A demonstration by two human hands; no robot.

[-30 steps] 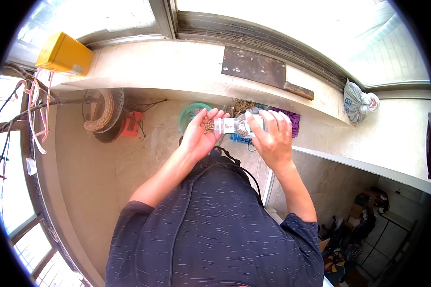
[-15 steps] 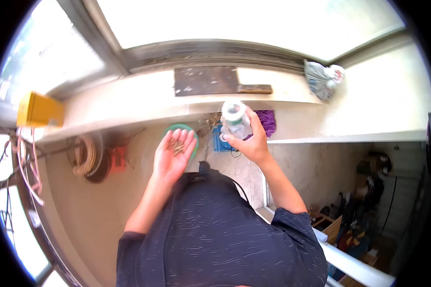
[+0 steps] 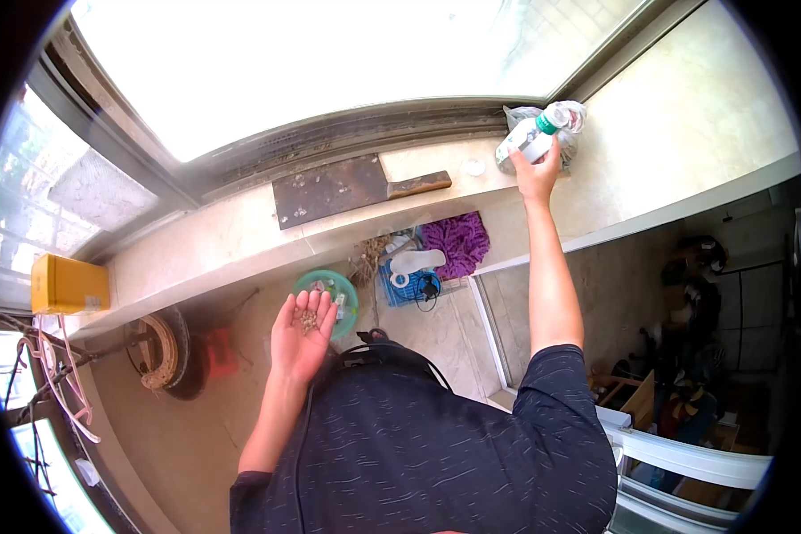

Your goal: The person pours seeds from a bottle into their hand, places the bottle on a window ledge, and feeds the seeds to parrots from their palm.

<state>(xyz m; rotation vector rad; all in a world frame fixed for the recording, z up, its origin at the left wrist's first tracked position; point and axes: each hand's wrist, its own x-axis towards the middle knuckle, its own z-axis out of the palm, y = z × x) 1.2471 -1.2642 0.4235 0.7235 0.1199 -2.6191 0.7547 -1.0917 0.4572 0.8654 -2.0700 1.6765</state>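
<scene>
My left hand [image 3: 298, 343] is palm up with its fingers stretched out, bearing a small pile of tan, seed-like grains [image 3: 308, 321]. Below it on the floor is a green basin [image 3: 351, 294] with several small items inside, partly hidden by the fingers. At the far right end of the windowsill [image 3: 498, 182], my right hand [image 3: 538, 173] grips a clear plastic bottle [image 3: 522, 142] with a green band near its top. The bottle leans to the right, in front of a tied plastic bag [image 3: 571, 120]. A small white round piece [image 3: 474, 167] lies on the sill to its left.
A dark board [image 3: 329, 191] and a short wooden strip [image 3: 420, 184] lie on the sill. Below are a purple shaggy mat [image 3: 457, 245] and a blue basket [image 3: 399, 289]. A yellow box [image 3: 69, 285] stands at left; a white railing [image 3: 703, 454] is at lower right.
My right hand has carried the bottle from in front of me up and right to the sill beside the bag. My left hand stays palm up with the grains. The view has turned.
</scene>
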